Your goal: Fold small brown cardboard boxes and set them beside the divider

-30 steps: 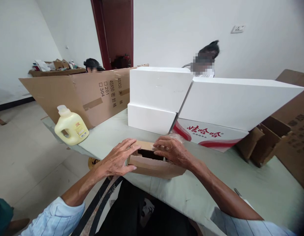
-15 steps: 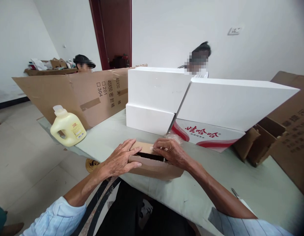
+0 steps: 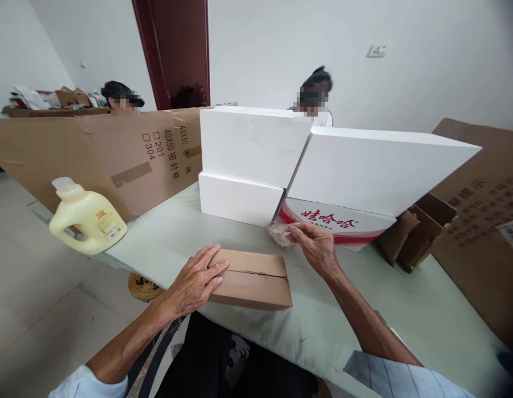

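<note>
"Seeing what around the small carton point(image 3: 252, 282)?"

"Noting white boxes point(image 3: 252, 146) stacked beyond it, a red-lettered box point(image 3: 351, 221) beyond and right, a yellow jug point(image 3: 90, 221) and a printed carton point(image 3: 136, 160) off left."

"Blocking anything?"

"Yes, all but a capped head point(image 3: 119, 94) and a dark-haired head point(image 3: 317, 83) well beyond the small carton."

"Touching what?"

"Resting the left hand point(image 3: 198, 282) half open on its left end; pinching clear plastic point(image 3: 280, 233) in the right hand point(image 3: 318, 246), beyond its right corner."

"Surface, room?"

"Sitting near the pale green surface's point(image 3: 318, 326) front edge, with tiled floor point(image 3: 36, 287) to the left, white wall point(image 3: 256, 55) and dark red door point(image 3: 179, 50) far beyond."
</note>
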{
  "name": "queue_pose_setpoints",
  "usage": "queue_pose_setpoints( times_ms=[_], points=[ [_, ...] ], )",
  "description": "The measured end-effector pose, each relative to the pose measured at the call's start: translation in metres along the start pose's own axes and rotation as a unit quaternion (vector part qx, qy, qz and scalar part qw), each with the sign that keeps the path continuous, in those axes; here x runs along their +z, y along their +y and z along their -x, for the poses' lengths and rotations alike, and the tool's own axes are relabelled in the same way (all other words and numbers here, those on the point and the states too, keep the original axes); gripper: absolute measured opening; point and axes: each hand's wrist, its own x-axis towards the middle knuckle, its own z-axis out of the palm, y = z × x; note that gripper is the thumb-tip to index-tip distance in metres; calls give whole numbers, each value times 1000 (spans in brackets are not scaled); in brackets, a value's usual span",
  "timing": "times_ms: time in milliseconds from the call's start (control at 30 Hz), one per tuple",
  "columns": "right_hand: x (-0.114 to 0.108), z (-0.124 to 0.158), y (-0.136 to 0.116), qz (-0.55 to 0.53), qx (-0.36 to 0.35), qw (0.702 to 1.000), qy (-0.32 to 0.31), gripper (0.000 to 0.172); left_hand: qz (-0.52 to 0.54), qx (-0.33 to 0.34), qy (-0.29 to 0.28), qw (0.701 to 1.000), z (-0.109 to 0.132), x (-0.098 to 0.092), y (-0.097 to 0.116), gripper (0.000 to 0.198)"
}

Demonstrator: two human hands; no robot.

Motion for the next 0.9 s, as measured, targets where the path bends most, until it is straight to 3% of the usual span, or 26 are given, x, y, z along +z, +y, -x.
queue_pose_setpoints(
  times_ms=[200,433,667,900],
  points=[
    [-31,-17,70,219,-57,969,103,52,-8,-2,26,1000,3,16,-6,47],
    [-23,-40,123,339,-96,929,115,39,-11,8,37,999,0,19,-10,49],
    [-7,-38,149,421,-149,892,74,34,-22,18,40,999,-2,15,-8,48],
    [0,-32,154,466,-187,864,37,33,-22,24,52,998,-1,18,-9,49]
  ],
)
